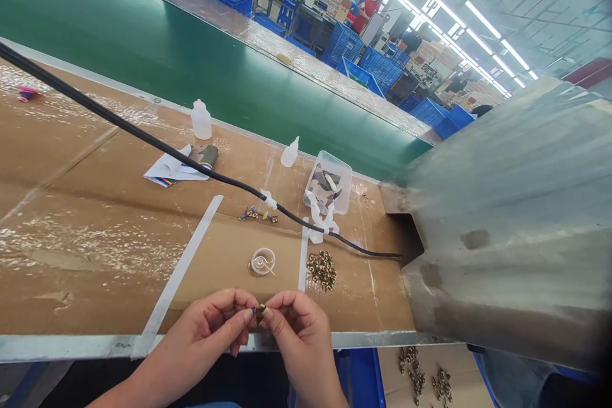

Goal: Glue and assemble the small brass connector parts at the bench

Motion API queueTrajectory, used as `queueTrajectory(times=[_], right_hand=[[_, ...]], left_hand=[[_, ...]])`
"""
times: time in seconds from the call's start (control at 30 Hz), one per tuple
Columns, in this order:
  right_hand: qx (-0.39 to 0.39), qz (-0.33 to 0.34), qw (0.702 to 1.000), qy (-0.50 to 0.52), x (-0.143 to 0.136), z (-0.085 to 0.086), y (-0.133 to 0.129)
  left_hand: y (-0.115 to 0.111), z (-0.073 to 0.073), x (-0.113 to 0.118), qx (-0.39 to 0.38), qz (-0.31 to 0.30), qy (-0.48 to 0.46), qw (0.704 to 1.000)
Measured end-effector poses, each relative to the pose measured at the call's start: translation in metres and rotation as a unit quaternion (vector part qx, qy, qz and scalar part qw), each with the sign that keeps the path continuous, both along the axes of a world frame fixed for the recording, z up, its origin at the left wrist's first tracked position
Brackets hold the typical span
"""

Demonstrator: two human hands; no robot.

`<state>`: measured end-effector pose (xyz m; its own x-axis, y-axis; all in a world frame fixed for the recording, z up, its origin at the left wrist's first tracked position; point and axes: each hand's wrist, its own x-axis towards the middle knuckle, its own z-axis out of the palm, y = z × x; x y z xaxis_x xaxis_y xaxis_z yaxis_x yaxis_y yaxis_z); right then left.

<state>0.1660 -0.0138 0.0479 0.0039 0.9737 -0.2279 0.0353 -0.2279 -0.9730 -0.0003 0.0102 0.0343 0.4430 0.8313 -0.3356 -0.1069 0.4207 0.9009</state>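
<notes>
My left hand [208,335] and my right hand [303,341] meet at the front edge of the bench, thumbs and forefingers pinched. Between their fingertips is a small brass-coloured metal part [261,310], gripped by the right. A tiny blue bit [254,311] shows at the left fingertips; its exact shape is too small to make out. Just beyond the hands stands a small clear round cup [262,262] with a thin stick leaning in it. To its right lies a pile of small brass-and-dark metal parts [322,270]. Several similar parts with blue bits [258,215] lie behind the cup.
A black cable [229,183] crosses above the cardboard-covered bench [95,255]. Two white squeeze bottles [201,120], folded cloth [179,166] and a clear plastic box [345,191] stand farther back, before a green conveyor belt [191,57]. A large metal housing [507,223] blocks the right.
</notes>
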Motion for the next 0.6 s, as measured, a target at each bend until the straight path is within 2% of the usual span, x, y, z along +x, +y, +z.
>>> queueTrajectory(times=[0.1,0.2,0.6], right_hand=[[0.046,0.016,0.994,-0.096,0.002,0.003,-0.001],[0.079,0.025,0.986,-0.145,0.003,0.006,-0.001],[0.12,0.038,0.976,-0.176,0.004,0.011,-0.001]], left_hand=[[-0.001,-0.002,0.0,0.007,-0.002,0.002,1.0],[-0.002,-0.004,-0.001,0.008,-0.005,0.005,1.0],[-0.004,-0.007,-0.003,0.036,-0.019,0.045,0.998]])
